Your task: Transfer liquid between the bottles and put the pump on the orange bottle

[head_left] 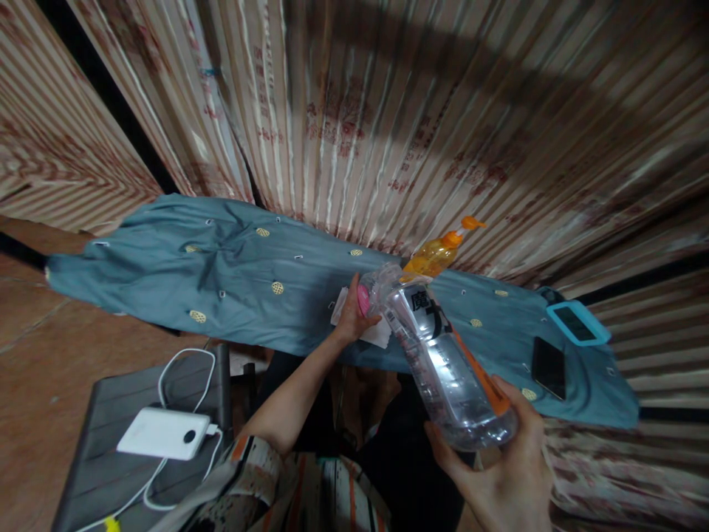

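Note:
A large clear plastic bottle (437, 355) lies tilted above my lap, with a silver, black and orange label around it. My right hand (509, 451) is closed around its base, thumb on one side and fingers on the other. Toward the upper left is clear plastic with a pink cap (363, 299); I cannot tell whether this part is joined to the bottle. Fingers of my left hand (353, 318) close around the pink cap. White paper (377, 334) lies under this hand. Just behind the bottle stands an orange pump bottle (435, 255), its lower part hidden.
A narrow table with a blue-green cloth (244, 258) runs across in front of me. At its right lie a black phone (548, 367) and a light-blue framed device (579, 323). On a grey stool (105, 414) at left rests a white power bank (163, 432) with a cable. Striped curtain (354, 125) hangs behind.

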Demonstrator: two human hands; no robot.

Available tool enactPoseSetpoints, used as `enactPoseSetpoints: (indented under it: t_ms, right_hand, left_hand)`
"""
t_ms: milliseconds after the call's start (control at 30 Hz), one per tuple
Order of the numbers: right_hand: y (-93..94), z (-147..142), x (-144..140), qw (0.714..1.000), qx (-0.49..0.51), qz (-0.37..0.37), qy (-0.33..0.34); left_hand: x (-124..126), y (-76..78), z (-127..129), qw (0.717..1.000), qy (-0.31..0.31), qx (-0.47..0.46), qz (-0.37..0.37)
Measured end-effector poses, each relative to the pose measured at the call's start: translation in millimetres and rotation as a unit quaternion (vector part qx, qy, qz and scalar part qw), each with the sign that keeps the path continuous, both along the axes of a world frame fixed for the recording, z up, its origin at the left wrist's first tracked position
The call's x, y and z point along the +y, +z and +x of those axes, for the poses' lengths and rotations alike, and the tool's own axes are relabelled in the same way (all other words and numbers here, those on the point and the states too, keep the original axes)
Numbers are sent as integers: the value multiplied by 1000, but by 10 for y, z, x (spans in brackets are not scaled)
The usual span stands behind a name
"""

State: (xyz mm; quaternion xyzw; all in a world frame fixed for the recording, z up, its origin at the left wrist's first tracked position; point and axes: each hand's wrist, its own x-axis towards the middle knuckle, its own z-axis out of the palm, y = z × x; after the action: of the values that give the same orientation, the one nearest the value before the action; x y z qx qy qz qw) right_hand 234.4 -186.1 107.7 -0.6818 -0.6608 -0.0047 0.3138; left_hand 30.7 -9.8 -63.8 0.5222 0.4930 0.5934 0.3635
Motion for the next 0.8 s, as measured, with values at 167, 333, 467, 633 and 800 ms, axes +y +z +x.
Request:
enactPoseSetpoints:
  t_ms: [167,333,467,633,800]
  right_hand:
    - [1,1,5,1000,-8,14,9]
    - [16,-22,0,1000,-2,3,0]
    - [-5,0,10,1000,-19,22,12]
    - [-26,66,32,997,-49,46,44]
    - [-37,100,60,992,-80,74,68]
  left_hand:
    - [-3,8,-2,1000,0,-11,-2]
    - [-33,85,-11,1000,-2,-10,-14]
    - [-47,113,-15,1000,-1,0,-19]
    - [-32,66,-12,1000,-4,-20,-5]
    - [-19,32,-13,1000,-2,-18,-6]
